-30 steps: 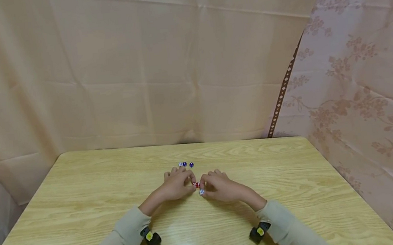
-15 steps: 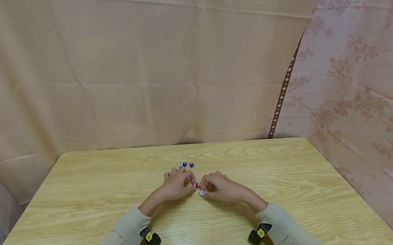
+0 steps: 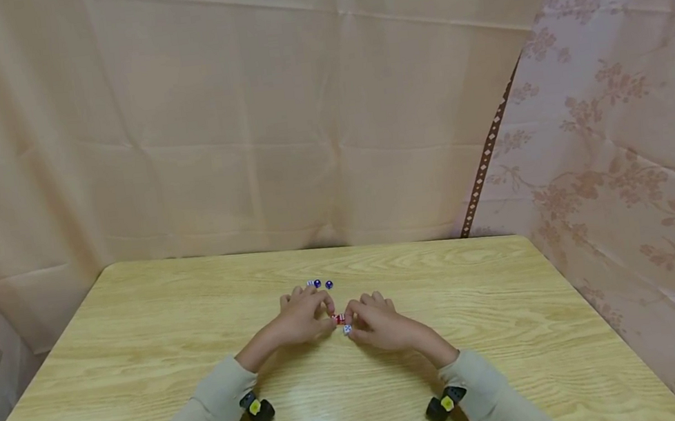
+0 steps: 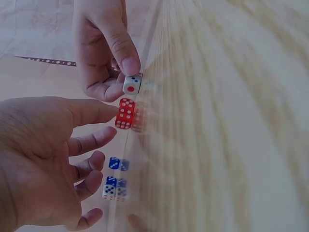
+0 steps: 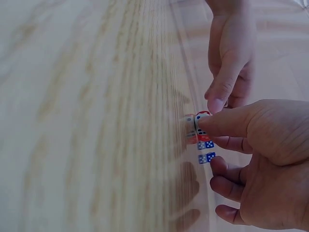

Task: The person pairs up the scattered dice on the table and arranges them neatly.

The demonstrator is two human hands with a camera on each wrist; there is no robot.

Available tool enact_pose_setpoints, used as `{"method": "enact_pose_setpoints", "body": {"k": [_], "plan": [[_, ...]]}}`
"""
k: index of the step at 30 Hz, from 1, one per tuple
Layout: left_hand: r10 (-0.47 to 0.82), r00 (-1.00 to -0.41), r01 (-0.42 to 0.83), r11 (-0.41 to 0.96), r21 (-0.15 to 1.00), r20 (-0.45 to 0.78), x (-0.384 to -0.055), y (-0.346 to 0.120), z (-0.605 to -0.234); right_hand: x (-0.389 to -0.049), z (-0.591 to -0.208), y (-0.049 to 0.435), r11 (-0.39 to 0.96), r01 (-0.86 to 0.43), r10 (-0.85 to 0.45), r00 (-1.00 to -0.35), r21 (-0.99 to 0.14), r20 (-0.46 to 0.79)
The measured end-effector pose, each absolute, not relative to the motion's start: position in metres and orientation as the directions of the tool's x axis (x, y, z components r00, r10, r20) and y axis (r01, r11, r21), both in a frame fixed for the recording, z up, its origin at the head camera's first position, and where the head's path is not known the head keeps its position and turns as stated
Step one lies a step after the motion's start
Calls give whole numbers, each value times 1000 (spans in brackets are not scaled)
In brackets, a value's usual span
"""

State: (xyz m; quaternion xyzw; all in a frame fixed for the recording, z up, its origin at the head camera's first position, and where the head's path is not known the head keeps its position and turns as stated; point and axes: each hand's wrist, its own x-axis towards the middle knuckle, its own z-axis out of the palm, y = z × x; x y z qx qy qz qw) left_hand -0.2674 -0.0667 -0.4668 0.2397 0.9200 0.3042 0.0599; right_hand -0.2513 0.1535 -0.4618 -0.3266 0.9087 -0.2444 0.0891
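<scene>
In the head view, two red dice sit side by side on the table between both hands. My left hand holds the nearer-left red die between thumb and index fingertips; its other fingers are spread. My right hand pinches a white die with thumb and index finger, just in front of the red pair. In the left wrist view, the white die is next to the red dice. The right thumb partly hides the white die in the right wrist view.
Behind my left hand stand two blue dice and another white die, partly covered by its fingers. All rest on a wood-grain table. Beige curtains hang beyond its back edge. A black camera is strapped to each wrist.
My left hand has shifted very slightly to the left, and its fingertips cover more of the left red die. The white die in my right hand has barely moved.
</scene>
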Motion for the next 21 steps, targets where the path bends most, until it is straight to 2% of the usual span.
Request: {"method": "enact_pose_setpoints", "body": {"k": [7,14,21], "plan": [[463,-884,400,684,610,60,-275,-75,-456,-252,-462,155,675,-544,-634,-773,-499,-15],[363,-923,353,672,651,126,-290,-88,-446,-253,-460,156,679,-527,-625,-780,-511,-27],[313,-944,297,673,677,103,-302,-93,-452,-254,-461,154,679,-530,-624,-781,-508,-21]]}}
